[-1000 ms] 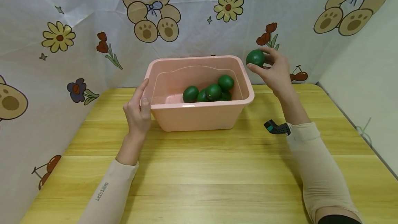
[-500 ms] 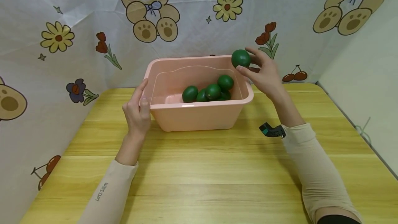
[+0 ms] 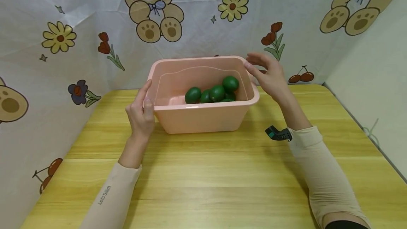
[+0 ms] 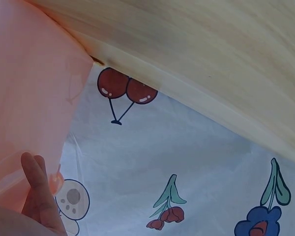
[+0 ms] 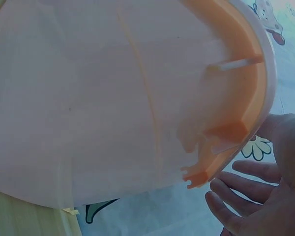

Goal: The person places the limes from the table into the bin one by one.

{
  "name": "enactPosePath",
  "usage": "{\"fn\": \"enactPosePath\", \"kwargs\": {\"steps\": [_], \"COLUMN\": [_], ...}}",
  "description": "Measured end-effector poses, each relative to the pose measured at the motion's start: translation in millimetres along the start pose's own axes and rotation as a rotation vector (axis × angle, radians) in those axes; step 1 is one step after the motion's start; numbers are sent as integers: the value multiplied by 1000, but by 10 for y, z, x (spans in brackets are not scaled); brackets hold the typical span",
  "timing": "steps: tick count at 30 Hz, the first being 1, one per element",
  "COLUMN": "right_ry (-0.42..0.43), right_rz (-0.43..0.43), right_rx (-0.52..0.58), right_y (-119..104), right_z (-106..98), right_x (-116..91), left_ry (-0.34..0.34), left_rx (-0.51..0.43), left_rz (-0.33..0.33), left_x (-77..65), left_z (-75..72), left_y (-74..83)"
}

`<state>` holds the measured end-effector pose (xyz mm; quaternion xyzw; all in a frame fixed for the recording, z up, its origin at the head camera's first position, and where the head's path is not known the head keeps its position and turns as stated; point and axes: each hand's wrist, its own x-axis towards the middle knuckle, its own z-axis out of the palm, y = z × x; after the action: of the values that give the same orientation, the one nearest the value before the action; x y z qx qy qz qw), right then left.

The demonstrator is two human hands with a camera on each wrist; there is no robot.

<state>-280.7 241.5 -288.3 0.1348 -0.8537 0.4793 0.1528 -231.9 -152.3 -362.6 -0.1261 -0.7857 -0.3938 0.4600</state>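
Observation:
A pale pink plastic bin [image 3: 203, 118] stands on the wooden table, with several dark green limes [image 3: 217, 93] piled toward its right inside. My left hand [image 3: 140, 119] holds the bin's left end; in the left wrist view its fingers [image 4: 37, 184] lie against the outer wall below the rim. At the right rear corner is my right hand [image 3: 267, 75], nothing in its grasp. Its fingers are spread and slightly bent in the right wrist view, close beside the rim [image 5: 265, 93]; whether they touch it I cannot tell. The front wall hides the lower limes.
Bare wooden tabletop [image 3: 203, 179] lies in front of the bin. Directly behind stands a white cloth backdrop [image 3: 203, 41] printed with bears and flowers. A plain pale wall [image 3: 369, 87] borders the right side. A black band [image 3: 278, 133] sits at the right wrist.
My right hand has moved left from beside the bin to its right rim and let go of the lime it held. The limes inside have shifted slightly; my left hand has stayed put.

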Motion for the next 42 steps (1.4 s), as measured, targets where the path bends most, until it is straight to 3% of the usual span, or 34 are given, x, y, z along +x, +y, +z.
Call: {"fn": "enactPosePath", "kwargs": {"steps": [10, 15, 21, 25, 32, 42], "right_ry": [44, 79, 40, 39, 52, -12], "right_rz": [29, 0, 38, 18, -22, -53], "right_rx": [-33, -89, -223, -294, -384, -479], "right_y": [57, 148, 322, 425, 467, 525], "right_z": [-125, -233, -452, -560, -663, -754], "right_x": [-83, -176, -402, -481, -529, -657], "left_ry": [16, 34, 7, 2, 3, -63], "left_rx": [33, 44, 25, 23, -9, -13], "left_rz": [-7, -20, -22, -15, -9, -22], "left_x": [85, 107, 103, 112, 96, 63], "left_z": [-26, -66, -45, -39, -38, -40], "left_y": [-47, -98, -132, -133, -94, -27]}}
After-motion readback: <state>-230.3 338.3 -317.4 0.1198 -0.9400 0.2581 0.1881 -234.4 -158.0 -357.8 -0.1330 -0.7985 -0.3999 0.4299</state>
